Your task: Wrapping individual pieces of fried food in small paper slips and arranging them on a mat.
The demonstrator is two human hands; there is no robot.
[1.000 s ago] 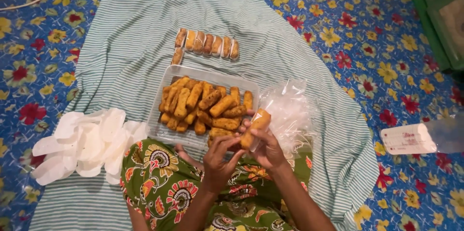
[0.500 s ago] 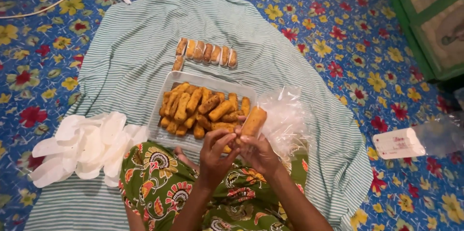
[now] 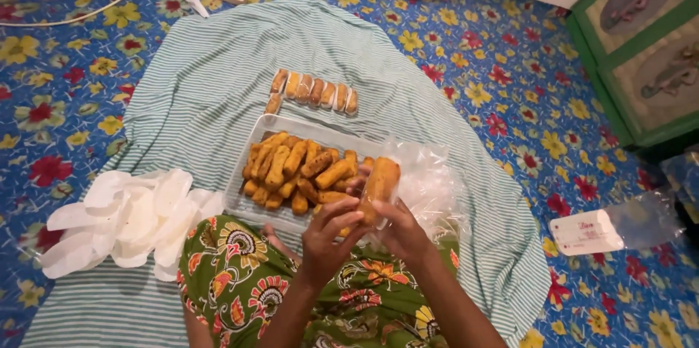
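Both hands, left hand [image 3: 329, 235] and right hand [image 3: 400, 228], are gripping the wrapped fried roll [image 3: 380, 182]; pinching gently should keep its crust intact.

We see golden-brown fried sticks [image 3: 298, 169] heaped in a clear tray [image 3: 240, 173]. It sits on a cloth [image 3: 218, 64] striped green and white. Under it our floor mat [image 3: 510, 64] is blue with yellow and red flowers. Our lap wears a green dress [image 3: 240, 275] patterned in red, yellow and orange swirls. Beside it lie plain white liners [image 3: 124, 217].
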